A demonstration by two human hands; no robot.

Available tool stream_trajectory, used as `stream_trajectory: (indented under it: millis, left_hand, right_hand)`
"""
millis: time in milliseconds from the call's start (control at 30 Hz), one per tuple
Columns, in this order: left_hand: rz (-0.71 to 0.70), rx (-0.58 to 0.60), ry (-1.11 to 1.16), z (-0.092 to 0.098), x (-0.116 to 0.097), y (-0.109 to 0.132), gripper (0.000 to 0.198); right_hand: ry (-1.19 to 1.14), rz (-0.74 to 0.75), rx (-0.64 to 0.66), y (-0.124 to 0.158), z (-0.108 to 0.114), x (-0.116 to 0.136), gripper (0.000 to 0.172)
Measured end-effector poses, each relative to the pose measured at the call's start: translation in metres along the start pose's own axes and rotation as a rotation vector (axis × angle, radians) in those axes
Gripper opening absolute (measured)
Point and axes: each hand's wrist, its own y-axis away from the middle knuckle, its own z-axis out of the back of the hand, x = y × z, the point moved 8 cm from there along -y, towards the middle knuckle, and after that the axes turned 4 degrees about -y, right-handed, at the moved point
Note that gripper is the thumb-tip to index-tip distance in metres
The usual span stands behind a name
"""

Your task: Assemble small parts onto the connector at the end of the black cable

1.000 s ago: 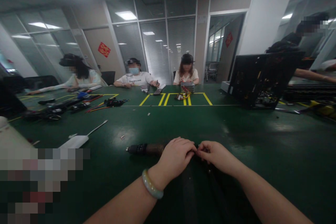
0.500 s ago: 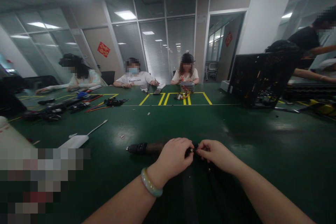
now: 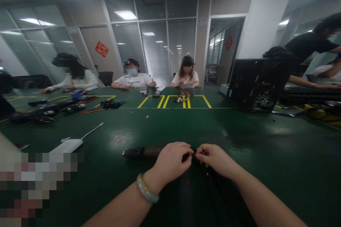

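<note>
My left hand [image 3: 172,161] is curled over the right end of a dark cylindrical tool [image 3: 142,153] that lies on the green table [image 3: 266,156]. A pale green bangle [image 3: 147,190] sits on that wrist. My right hand [image 3: 214,159] meets it fingertip to fingertip, pinching a small dark part [image 3: 192,154] between the two hands. Both hands have their fingers closed. Dark straps or cables [image 3: 191,195] run from the hands toward me, hard to make out.
A white flat device with a cable [image 3: 69,144] lies at left. Cable bundles [image 3: 106,105] and tools lie further back left. Three people sit at the far side; yellow tape boxes [image 3: 170,101] mark the table. A black chassis [image 3: 253,83] stands at right with people behind it.
The view has shifted slightly left and down. My hands stay together at the tool's end, fingers working the small part. The person at far right has leaned in further.
</note>
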Motion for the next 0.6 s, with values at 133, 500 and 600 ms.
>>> stream_trajectory:
  millis: [133, 500, 600]
  left_hand:
    - [-0.009, 0.018, -0.030, -0.0024, 0.0004, -0.0013, 0.018]
    - [0.030, 0.003, 0.009, -0.0031, 0.0026, -0.0024, 0.012]
    - [0.020, -0.001, 0.012, -0.0036, 0.0023, -0.0021, 0.016]
  right_hand:
    - [-0.001, -0.001, 0.001, -0.0001, -0.0010, -0.0001, 0.015]
    - [0.055, 0.015, -0.027, 0.0028, 0.0003, 0.0054, 0.016]
    - [0.073, 0.022, -0.030, 0.0031, 0.0003, 0.0069, 0.016]
